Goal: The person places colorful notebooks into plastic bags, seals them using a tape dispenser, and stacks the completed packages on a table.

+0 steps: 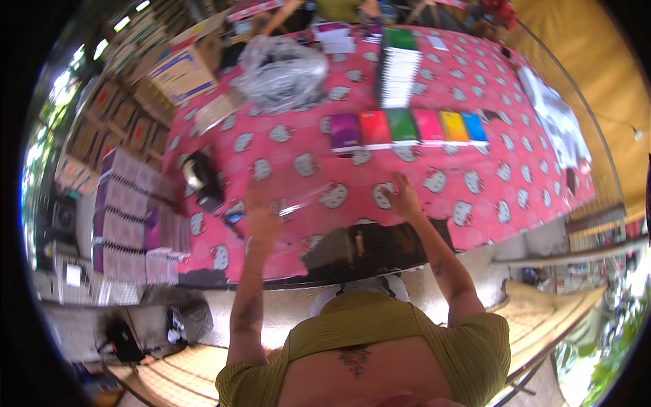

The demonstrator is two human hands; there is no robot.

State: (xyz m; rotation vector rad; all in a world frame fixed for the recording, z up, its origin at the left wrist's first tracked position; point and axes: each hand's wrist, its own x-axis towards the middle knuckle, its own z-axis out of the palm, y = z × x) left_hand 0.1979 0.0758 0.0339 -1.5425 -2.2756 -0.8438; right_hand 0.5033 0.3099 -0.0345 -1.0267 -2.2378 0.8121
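Note:
My left hand (pixel 262 207) is over the near left part of the pink table, smeared by motion, so its fingers cannot be made out. Close beside it, a glossy clear plastic sheet or bag (pixel 303 201) catches the light; whether the hand holds it is unclear. My right hand (pixel 405 198) hovers near the table's front edge with its fingers apart and nothing in them. Beyond both hands lies a row of overlapping notebooks in several colours, among them a red notebook (pixel 373 129) and a yellow notebook (pixel 454 127).
A long stack of spiral notebooks (pixel 399 74) extends behind the row. Crumpled clear plastic (pixel 281 73) lies at the far left. Nearer stands a black tape dispenser (pixel 202 178). Piled purple spiral notebooks (pixel 125 217) and cardboard boxes (pixel 112 122) flank the table's left side. A bench (pixel 549 305) is behind me.

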